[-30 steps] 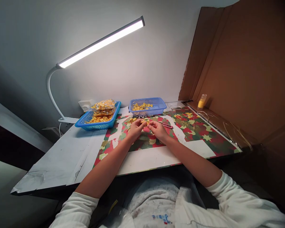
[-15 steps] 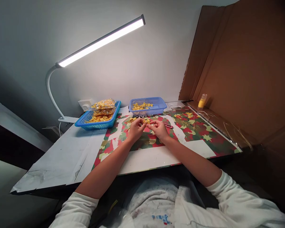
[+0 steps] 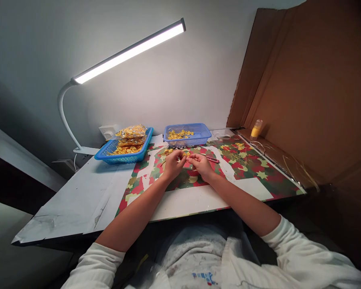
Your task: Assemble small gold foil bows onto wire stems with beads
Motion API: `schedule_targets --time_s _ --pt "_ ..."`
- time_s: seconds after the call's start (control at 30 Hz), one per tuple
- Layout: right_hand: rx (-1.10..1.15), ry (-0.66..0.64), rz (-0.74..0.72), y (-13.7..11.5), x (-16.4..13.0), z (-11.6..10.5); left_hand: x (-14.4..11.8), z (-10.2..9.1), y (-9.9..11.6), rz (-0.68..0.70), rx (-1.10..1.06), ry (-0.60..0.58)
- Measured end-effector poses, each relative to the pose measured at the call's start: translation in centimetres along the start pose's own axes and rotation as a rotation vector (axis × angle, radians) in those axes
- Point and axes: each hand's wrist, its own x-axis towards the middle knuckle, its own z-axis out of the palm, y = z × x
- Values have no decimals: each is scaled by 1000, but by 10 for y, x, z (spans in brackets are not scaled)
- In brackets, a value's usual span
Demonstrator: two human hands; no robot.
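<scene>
My left hand [image 3: 172, 163] and my right hand [image 3: 201, 164] meet over the red-and-green patterned mat [image 3: 246, 164], fingertips pinched close together on a small yellow piece [image 3: 184, 154] between them. The piece is too small to make out in detail. A loose heap of small yellow pieces [image 3: 168, 151] lies on the mat just beyond my left hand. A thin red tool [image 3: 212, 159] lies on the mat right beside my right hand.
Two blue baskets stand at the back: the larger [image 3: 108, 154] holds bags of yellow pieces, the smaller [image 3: 198, 138] holds loose ones. A white desk lamp [image 3: 129, 52] arches overhead. Brown cardboard [image 3: 303, 88] walls the right side, with a small yellow bottle [image 3: 255, 129] beside it.
My hands have stayed in nearly the same place; the fingers have shifted slightly, drawing a little closer together around the small piece.
</scene>
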Motion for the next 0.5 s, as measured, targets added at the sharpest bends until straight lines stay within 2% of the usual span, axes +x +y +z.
schedule_targets --time_s 0.23,0.5 --pt "35 -16 -20 2 -1 -4 -1 -1 0 -27 -31 23" --pt "129 -98 77 2 -1 -6 -2 -2 7 -14 -59 21"
